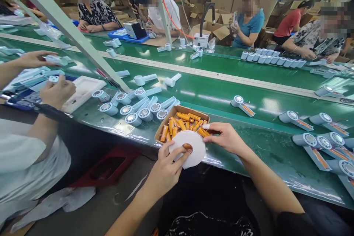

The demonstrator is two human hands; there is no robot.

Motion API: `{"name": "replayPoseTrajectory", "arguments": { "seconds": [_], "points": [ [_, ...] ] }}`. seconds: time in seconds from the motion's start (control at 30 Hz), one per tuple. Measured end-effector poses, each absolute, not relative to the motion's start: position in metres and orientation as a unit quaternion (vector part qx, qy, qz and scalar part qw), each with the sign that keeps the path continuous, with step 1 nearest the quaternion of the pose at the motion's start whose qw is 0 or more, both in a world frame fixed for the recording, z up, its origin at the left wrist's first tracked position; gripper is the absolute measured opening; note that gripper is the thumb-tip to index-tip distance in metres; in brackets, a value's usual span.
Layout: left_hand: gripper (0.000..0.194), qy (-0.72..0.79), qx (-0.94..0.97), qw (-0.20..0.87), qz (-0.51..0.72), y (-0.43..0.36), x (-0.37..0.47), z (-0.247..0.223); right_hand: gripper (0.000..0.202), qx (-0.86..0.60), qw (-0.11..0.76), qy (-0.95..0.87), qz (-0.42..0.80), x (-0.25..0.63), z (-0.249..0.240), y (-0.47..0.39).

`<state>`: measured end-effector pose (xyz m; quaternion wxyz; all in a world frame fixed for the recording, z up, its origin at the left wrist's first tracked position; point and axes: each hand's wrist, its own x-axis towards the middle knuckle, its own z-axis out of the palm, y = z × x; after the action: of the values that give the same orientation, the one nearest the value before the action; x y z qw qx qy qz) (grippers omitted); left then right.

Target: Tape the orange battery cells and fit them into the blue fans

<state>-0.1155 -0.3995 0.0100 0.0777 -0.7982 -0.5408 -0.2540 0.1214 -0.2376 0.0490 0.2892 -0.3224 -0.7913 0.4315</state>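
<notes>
A round white roll [197, 155] with a hole in its middle is held by my left hand [170, 167], fingers wrapped over it and reaching to the hole. Behind the roll, at the bench edge, a cardboard box [158, 132] holds several orange cylindrical cells [182, 116]. My right hand [224, 136] is at the box's right side, thumb and index finger pinched around an orange cell [203, 131]. White tape or a cover wraps one of its fingertips.
Pale blue fan-like units [133, 118] cluster left of the box. Others with orange cells [312, 140] lie at right. A slanted metal post [69, 29] rises at left. A co-worker's hands [56, 92] work beside a white tray [88, 86]. People sit across the green belt [193, 84].
</notes>
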Motion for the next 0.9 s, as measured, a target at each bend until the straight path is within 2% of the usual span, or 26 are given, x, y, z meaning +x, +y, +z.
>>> {"name": "replayPoseTrajectory", "arguments": {
  "seconds": [0.13, 0.23, 0.3, 0.4, 0.5, 0.57, 0.73, 0.9],
  "points": [
    [0.054, -0.530, -0.819, 0.090, -0.203, -0.401, -0.118, 0.011, 0.035, -0.321, 0.246, -0.782, 0.474, 0.130, 0.049, -0.243],
    [0.057, -0.522, -0.827, 0.110, -0.178, -0.401, -0.116, 0.012, 0.042, -0.334, 0.224, -0.716, 0.571, 0.137, 0.043, -0.247],
    [0.054, -0.524, -0.823, 0.123, -0.183, -0.399, -0.111, 0.013, 0.051, -0.363, 0.272, -0.631, 0.629, 0.137, 0.035, -0.253],
    [0.046, -0.536, -0.803, 0.126, -0.227, -0.395, -0.097, 0.016, 0.061, -0.388, 0.417, -0.472, 0.673, 0.131, 0.019, -0.269],
    [0.043, -0.535, -0.790, 0.113, -0.276, -0.394, -0.082, 0.016, 0.060, -0.385, 0.578, -0.328, 0.641, 0.120, 0.005, -0.296],
    [0.043, -0.529, -0.789, 0.104, -0.294, -0.396, -0.073, 0.013, 0.055, -0.393, 0.645, -0.267, 0.599, 0.114, -0.002, -0.317],
    [0.041, -0.520, -0.790, 0.089, -0.313, -0.402, -0.054, 0.008, 0.060, -0.418, 0.648, -0.234, 0.592, 0.115, 0.002, -0.339],
    [0.043, -0.502, -0.795, 0.116, -0.319, -0.395, -0.050, 0.023, 0.056, -0.373, 0.681, -0.273, 0.568, 0.139, 0.038, -0.294]
  ]
}}
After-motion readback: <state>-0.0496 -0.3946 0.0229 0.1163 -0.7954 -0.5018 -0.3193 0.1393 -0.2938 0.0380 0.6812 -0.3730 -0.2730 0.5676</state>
